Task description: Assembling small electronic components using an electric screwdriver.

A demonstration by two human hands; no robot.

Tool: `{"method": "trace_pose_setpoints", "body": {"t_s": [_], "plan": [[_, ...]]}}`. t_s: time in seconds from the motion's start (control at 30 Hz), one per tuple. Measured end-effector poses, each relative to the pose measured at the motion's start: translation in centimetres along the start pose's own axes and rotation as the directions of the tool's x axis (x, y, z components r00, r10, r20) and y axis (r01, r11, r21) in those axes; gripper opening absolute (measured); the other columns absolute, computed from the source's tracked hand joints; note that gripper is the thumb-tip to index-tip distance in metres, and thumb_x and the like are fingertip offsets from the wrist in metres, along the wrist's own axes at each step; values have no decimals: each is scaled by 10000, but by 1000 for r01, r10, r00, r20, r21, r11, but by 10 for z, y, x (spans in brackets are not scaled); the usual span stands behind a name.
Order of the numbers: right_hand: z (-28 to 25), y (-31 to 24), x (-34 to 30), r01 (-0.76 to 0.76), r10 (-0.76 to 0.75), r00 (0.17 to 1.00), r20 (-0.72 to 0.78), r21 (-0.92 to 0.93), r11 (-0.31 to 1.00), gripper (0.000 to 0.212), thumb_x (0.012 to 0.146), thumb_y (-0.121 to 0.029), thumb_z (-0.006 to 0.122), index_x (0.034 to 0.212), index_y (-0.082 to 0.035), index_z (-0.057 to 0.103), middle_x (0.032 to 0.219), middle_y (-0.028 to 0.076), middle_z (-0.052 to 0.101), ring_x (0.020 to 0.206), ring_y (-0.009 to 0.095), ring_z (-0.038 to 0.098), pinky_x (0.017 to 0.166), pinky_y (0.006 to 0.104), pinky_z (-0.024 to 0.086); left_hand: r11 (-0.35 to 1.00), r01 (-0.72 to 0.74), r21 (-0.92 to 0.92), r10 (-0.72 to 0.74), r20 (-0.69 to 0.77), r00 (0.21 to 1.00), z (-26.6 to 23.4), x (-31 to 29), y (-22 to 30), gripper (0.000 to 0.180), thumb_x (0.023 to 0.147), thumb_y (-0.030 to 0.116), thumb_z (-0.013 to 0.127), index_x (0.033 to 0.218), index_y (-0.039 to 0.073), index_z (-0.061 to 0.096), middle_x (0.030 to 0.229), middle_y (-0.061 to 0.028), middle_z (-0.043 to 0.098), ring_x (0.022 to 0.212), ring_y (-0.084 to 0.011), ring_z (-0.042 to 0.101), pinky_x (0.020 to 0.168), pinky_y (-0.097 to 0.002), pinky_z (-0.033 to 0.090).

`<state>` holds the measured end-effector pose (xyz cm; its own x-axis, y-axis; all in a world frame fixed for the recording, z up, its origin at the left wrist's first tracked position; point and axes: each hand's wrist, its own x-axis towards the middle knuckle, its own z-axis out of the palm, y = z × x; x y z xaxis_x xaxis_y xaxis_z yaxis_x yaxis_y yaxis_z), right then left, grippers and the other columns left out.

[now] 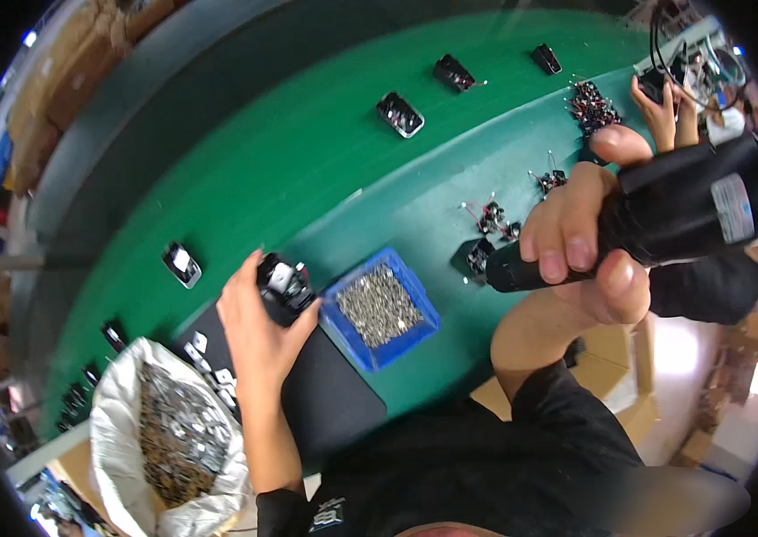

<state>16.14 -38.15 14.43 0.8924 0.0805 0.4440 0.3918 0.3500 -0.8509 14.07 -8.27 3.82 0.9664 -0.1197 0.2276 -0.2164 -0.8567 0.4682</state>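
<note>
My left hand (pixel 255 333) grips a small black plastic housing (pixel 286 283) between thumb and fingers, with shiny parts showing inside it. It holds the housing over the corner of a black mat (pixel 330 403), just left of a blue tray (pixel 434 315) full of small metal screws (pixel 377 304). On the right, my right hand (pixel 580 224) is raised and wrapped round a black electric screwdriver (pixel 697 201), whose thick end points right. Beyond the tool's narrow end sits a dark housing (pixel 472 258), next to small wired assemblies (pixel 492 216).
A white sack (pixel 115 430) of small metal parts stands at lower left, beside white pieces (pixel 209 362). Housings (pixel 400 114) lie along the green belt (pixel 307 166). Wired parts (pixel 592 109) are piled at upper right, near another person's hands (pixel 663 112).
</note>
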Motion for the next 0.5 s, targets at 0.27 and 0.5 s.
{"method": "trace_pose_setpoints", "body": {"t_s": [0.27, 0.5], "plan": [[-19, -18, 4, -168, 130, 938, -321, -92, 982, 760, 644, -148, 799, 1291, 74, 469, 735, 40, 588, 637, 128, 588, 632, 244, 503, 994, -108, 29, 99, 209, 973, 69, 122, -45, 867, 627, 276, 875, 1339, 13, 456, 1240, -219, 584, 1173, -372, 550, 1026, -433, 408], [-24, -23, 4, -140, 191, 873, -448, 145, 980, 737, 623, -101, 821, 1259, 89, 502, 734, 60, 593, 649, 129, 587, 619, 224, 469, 931, -274, 241, 246, 140, 959, 86, 173, 22, 984, 673, 509, 813, 1412, -7, 418, 1397, -264, 472, 1312, -401, 436, 1087, -469, 362]]}}
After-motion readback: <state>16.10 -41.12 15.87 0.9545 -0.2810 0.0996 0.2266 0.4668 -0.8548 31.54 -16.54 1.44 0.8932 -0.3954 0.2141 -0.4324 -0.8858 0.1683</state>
